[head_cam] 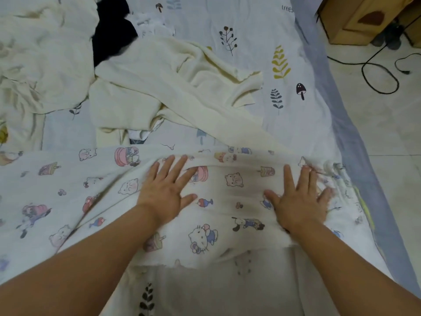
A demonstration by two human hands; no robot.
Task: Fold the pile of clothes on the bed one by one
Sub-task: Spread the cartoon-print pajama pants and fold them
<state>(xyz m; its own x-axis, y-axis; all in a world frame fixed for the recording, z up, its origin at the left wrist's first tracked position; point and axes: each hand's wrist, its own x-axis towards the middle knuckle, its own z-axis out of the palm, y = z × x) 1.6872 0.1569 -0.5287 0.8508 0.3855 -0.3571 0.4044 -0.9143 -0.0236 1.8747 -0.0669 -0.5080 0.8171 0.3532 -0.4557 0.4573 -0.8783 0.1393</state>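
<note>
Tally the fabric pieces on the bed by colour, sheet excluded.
Cartoon-print: 1, the cartoon-print cloth under the left hand and right hand.
Cream: 2, the cream garment at centre and the cream pile at far left.
Black: 1, the black garment.
Total: 4, though bunched pieces may hide more.

Two hands, the left hand (165,192) and the right hand (300,197), lie flat. One cartoon-print cloth (68,190) spreads at six o'clock. Two cream garments: one (159,87) at twelve o'clock, one (41,53) at ten. One black garment (111,30) at eleven. One box (360,19) and one cable (376,69) at two o'clock. One bed (307,124).
</note>
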